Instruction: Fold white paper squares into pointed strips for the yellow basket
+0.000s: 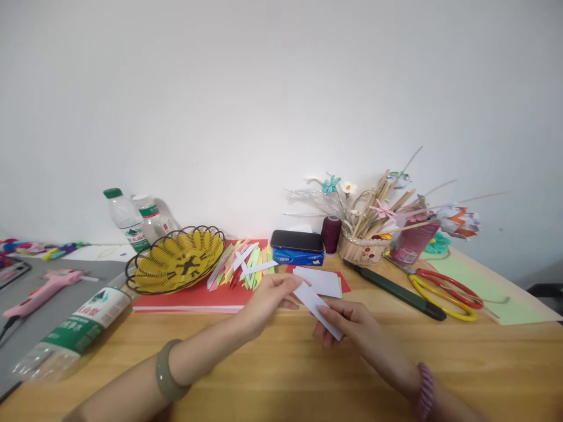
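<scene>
Two bottle labels [91, 321], print illegible

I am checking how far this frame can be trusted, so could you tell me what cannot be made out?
- Head view: the white paper strip is partly covered by the right hand, so its near end is hidden.
- Left hand: its grip on the strip is too small to judge.
- Bottle label: blurred.

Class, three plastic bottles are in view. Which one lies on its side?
The big clear bottle with the green and white label, lying at the table's left edge beside the wire basket. The two green-capped bottles behind the basket stand upright.
</scene>
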Demonstrator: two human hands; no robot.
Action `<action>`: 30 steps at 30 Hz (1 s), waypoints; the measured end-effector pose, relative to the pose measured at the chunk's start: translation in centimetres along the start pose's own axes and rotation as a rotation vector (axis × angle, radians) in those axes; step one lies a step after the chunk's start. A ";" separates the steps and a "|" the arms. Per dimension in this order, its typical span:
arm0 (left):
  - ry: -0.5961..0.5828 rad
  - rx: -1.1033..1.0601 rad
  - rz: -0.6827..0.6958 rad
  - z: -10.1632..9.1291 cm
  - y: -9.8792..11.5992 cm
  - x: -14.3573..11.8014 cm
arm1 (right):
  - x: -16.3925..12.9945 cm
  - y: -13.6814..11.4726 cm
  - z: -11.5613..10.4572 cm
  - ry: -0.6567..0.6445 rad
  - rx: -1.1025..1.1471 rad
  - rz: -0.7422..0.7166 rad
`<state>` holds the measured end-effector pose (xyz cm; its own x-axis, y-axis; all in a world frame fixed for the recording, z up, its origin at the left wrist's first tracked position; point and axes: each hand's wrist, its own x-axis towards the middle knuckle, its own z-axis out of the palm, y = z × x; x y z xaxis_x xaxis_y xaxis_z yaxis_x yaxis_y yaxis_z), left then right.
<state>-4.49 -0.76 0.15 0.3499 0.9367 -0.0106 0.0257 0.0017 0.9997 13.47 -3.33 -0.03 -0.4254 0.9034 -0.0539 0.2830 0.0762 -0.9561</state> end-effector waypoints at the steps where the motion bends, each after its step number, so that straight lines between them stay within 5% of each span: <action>1: -0.026 -0.055 -0.003 0.3 0.2 0.0 | 0.0 0.0 0.1 0.006 0.040 0.009; 6: -0.011 -0.384 -0.024 1.4 1.1 0.0 | -0.4 -0.3 0.3 0.008 0.178 0.051; 13: 0.071 -0.408 0.028 1.3 1.8 1.1 | -1.4 -0.2 -0.1 0.034 0.286 0.117; 22: -0.101 -0.627 0.000 1.6 2.8 1.0 | -1.7 0.0 0.4 0.091 0.471 0.146; 26: -0.254 -0.548 -0.033 2.2 1.9 0.4 | -1.7 0.2 1.0 0.080 0.614 0.166; 30: -0.246 -0.465 -0.064 2.4 1.5 0.2 | -1.7 0.8 1.2 0.035 0.550 0.204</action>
<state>-2.11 -1.39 1.56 0.5723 0.8197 -0.0207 -0.3442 0.2631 0.9013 13.44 -5.30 -1.04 -0.3779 0.8908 -0.2524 -0.1351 -0.3228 -0.9368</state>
